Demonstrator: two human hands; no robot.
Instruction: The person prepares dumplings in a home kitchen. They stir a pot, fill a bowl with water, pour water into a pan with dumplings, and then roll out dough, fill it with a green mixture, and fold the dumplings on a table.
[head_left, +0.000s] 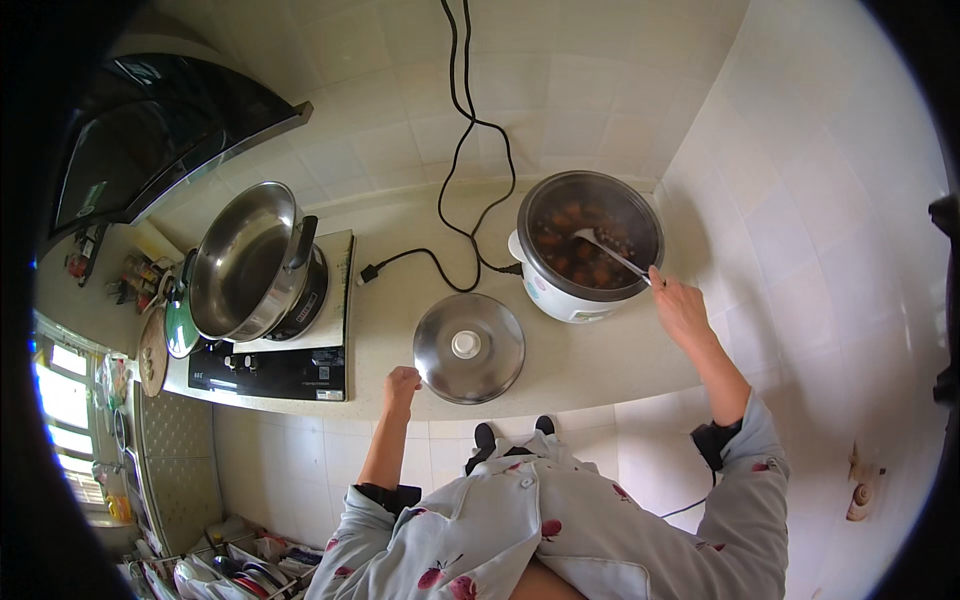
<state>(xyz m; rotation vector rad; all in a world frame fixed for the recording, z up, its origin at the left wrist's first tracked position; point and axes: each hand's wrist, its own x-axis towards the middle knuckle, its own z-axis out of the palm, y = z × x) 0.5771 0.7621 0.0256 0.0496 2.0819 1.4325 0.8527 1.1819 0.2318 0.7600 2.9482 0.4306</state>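
Observation:
My right hand (681, 306) grips the handle of a metal ladle or spoon (616, 258). Its head dips into dark liquid with reddish-brown chunks and small round pieces (571, 244) inside a white rice cooker (574, 301). Left of the cooker, a round metal lid (442, 337) with a white knob lies on the countertop. My left hand (403, 384) is curled closed beside the lid's left edge, at the front of the counter. Nothing shows in its fingers, and I cannot tell whether it touches the lid.
A large steel pan (247, 270) stands tilted in view on the gas stove (300, 367) at left, below a black range hood (172, 127). Black power cords (478, 240) run down the wall onto the countertop (585, 367). A tiled wall (795, 225) bounds the right side.

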